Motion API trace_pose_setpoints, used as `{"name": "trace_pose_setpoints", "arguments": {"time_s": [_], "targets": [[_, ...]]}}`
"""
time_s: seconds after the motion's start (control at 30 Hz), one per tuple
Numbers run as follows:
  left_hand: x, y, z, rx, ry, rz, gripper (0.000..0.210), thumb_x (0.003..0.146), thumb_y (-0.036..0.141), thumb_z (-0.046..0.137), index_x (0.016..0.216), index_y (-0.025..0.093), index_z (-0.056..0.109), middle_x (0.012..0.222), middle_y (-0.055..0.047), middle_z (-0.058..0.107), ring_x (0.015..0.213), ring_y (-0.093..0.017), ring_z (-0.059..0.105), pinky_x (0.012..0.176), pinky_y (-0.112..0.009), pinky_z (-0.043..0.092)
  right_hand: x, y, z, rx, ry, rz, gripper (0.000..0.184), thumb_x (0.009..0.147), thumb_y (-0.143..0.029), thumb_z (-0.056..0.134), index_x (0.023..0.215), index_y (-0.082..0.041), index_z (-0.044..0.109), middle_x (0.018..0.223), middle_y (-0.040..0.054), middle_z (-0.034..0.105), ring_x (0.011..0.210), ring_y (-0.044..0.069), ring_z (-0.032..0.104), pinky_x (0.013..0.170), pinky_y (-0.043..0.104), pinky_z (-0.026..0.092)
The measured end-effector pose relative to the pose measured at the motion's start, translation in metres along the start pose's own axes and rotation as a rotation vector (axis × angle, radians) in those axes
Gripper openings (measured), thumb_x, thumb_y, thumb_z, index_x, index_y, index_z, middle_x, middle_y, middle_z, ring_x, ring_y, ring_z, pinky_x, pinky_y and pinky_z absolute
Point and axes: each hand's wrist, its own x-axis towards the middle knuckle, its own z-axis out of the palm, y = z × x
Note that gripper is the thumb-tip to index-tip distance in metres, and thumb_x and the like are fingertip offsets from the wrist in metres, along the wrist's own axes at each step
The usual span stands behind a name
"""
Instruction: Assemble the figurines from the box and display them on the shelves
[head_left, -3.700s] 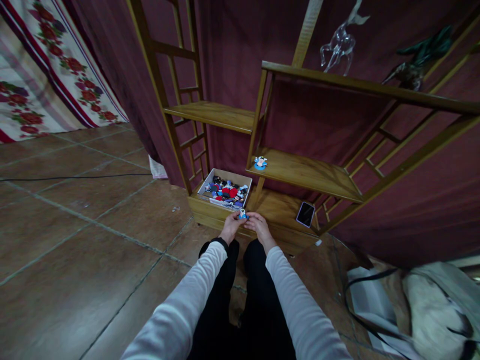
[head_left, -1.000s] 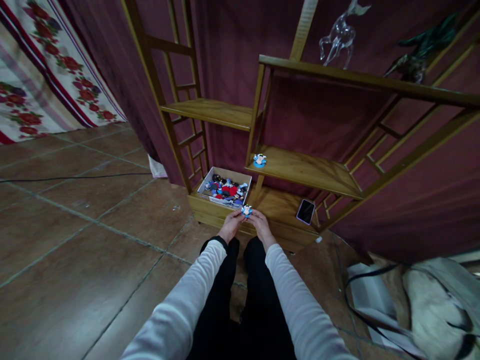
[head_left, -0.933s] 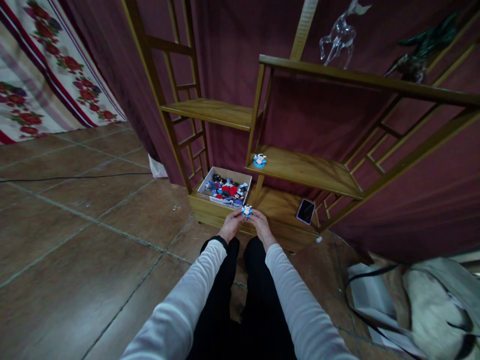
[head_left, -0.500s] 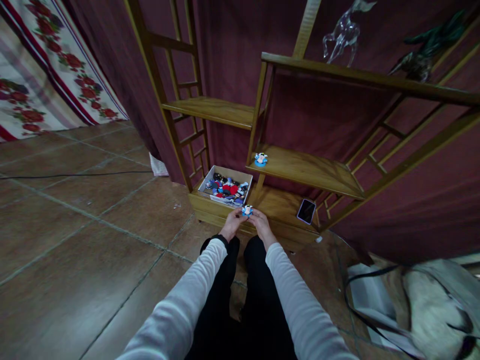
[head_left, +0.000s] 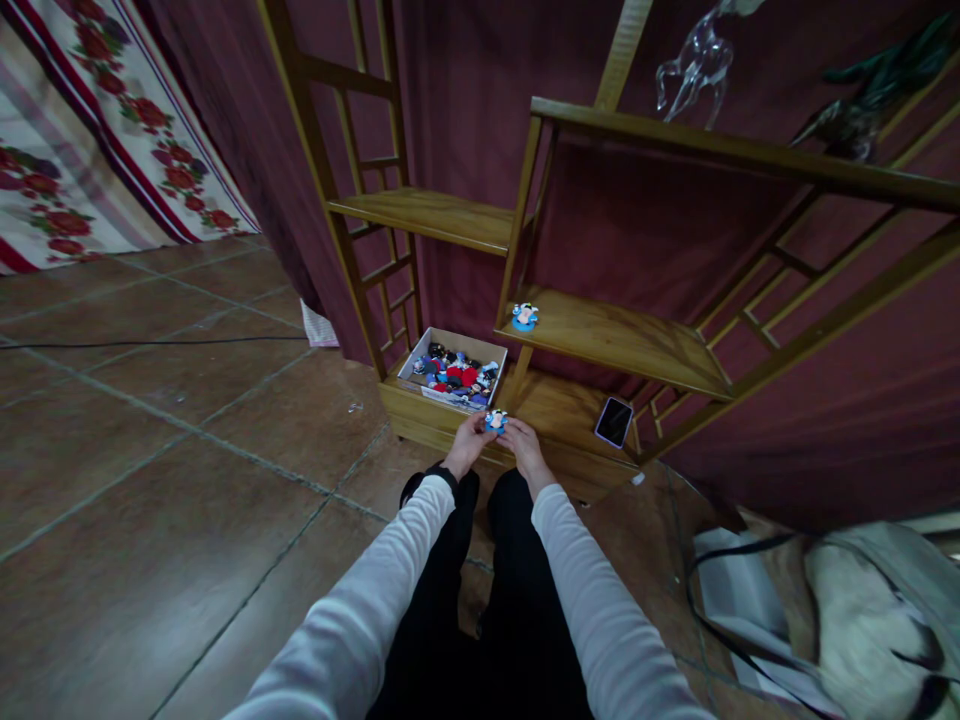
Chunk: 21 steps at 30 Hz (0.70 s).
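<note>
Between my fingertips I hold a small figurine (head_left: 495, 421) on a blue base, with white, pink and dark parts. My left hand (head_left: 466, 445) grips it from the left side, and my right hand (head_left: 525, 446) grips it from the right. Just beyond my hands, a shallow open box (head_left: 420, 376) full of small red, blue, black and white figures rests on the low left shelf. A similar blue-based figurine (head_left: 524, 317) stands upright at the left end of the middle shelf. Fine details of the held figurine are too small to tell.
A phone (head_left: 614, 422) lies on the bottom shelf at the right. On the wooden top shelf (head_left: 720, 150) stand a clear glass animal (head_left: 697, 70) and a dark green figure (head_left: 862, 100). A bag (head_left: 862, 610) sits on the floor at right. A cable (head_left: 150, 344) crosses the tiles at left.
My view has shifted very slightly. Both hands stay together on the figurine in nearly the same place, and nothing has been put down or picked up.
</note>
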Motion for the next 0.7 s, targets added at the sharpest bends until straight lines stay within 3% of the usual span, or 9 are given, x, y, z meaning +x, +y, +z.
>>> {"name": "trace_pose_setpoints", "arguments": {"time_s": [0.23, 0.5, 0.7], "targets": [[0.003, -0.006, 0.0, 0.128, -0.007, 0.063, 0.039, 0.054, 0.006, 0.072, 0.09, 0.016, 0.064, 0.082, -0.003, 0.066, 0.078, -0.016, 0.059, 0.08, -0.03, 0.044, 0.0, -0.002, 0.003, 0.002, 0.069, 0.025, 0.027, 0.062, -0.036, 0.071, 0.08, -0.017, 0.064, 0.072, 0.0028, 0.069, 0.064, 0.015, 0.064, 0.066, 0.031, 0.052], [0.0, -0.011, -0.001, 0.516, -0.001, 0.232, 0.044, 0.064, 0.004, 0.064, 0.106, 0.018, 0.06, 0.1, -0.007, 0.063, 0.084, -0.017, 0.06, 0.082, -0.034, 0.047, -0.002, -0.008, 0.003, 0.091, 0.058, 0.035, 0.029, 0.063, -0.039, 0.072, 0.079, -0.017, 0.061, 0.075, 0.0037, 0.071, 0.068, 0.016, 0.066, 0.065, 0.027, 0.053], [-0.004, -0.013, -0.001, 0.7, -0.003, 0.34, 0.047, 0.068, 0.005, 0.061, 0.112, 0.019, 0.058, 0.108, -0.01, 0.06, 0.086, -0.018, 0.06, 0.081, -0.034, 0.048, -0.002, -0.009, 0.001, 0.11, 0.086, 0.07, 0.02, 0.064, -0.028, 0.072, 0.077, -0.018, 0.06, 0.072, 0.0017, 0.071, 0.064, 0.014, 0.066, 0.063, 0.026, 0.053]]}}
